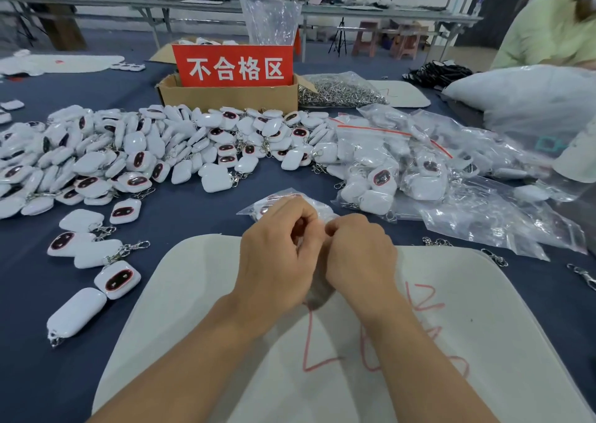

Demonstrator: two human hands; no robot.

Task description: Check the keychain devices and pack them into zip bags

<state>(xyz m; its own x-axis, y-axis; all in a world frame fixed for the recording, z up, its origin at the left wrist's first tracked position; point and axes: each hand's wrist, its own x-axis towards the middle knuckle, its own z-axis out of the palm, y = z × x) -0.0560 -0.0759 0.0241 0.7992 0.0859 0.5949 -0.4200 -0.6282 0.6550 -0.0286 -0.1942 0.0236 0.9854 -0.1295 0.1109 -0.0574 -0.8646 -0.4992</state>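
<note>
Navy table (193,216), red sign (233,64) reading 不合格区 on carton (225,95) — left hand (274,245), right hand (361,251) together, pinching zip bag (256,209).

light: bright, even | shadows: faint, soft | glare: zip bags (483,226) | edges: fisheye-curved | far background: soft

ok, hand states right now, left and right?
Left hand: fingers curled, pinching the zip bag.
Right hand: fingers curled, pinching the same zip bag.
</note>
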